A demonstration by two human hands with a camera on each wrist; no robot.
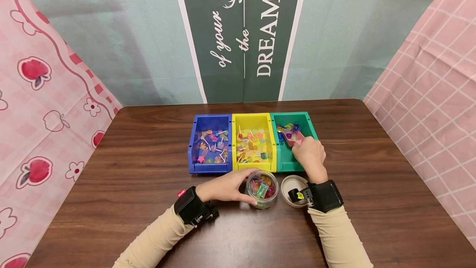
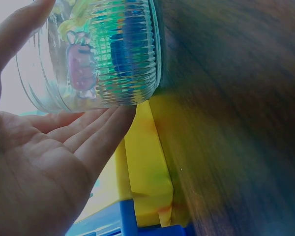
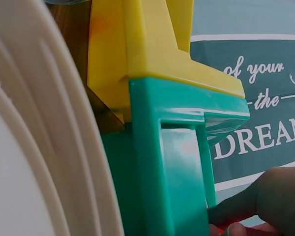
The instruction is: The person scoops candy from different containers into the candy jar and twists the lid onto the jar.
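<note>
My left hand (image 1: pixel 228 186) steadies a clear ribbed jar (image 1: pixel 250 189) on the table, thumb on one side and fingers along the other. Colourful candy-shaped pieces fill the jar, among them a pink wrapped-candy piece (image 2: pixel 81 66) showing through its wall. Over the front of the green bin (image 1: pixel 291 163), my right hand (image 1: pixel 310 154) grips a small pink scoop (image 1: pixel 295 139). Some beads lie in the scoop, close to purple, yellow and blue beads (image 1: pixel 288 127) toward the bin's back left. The scoop's handle is hidden in my fist.
A yellow bin (image 1: pixel 273 158) and a blue bin (image 1: pixel 191 156), both with small lollipop and star charms, adjoin the green one in a row. The round lid (image 1: pixel 288 183) lies right of the jar, partly under my right wrist strap. Fabric backdrops surround the wooden table (image 1: pixel 148 156).
</note>
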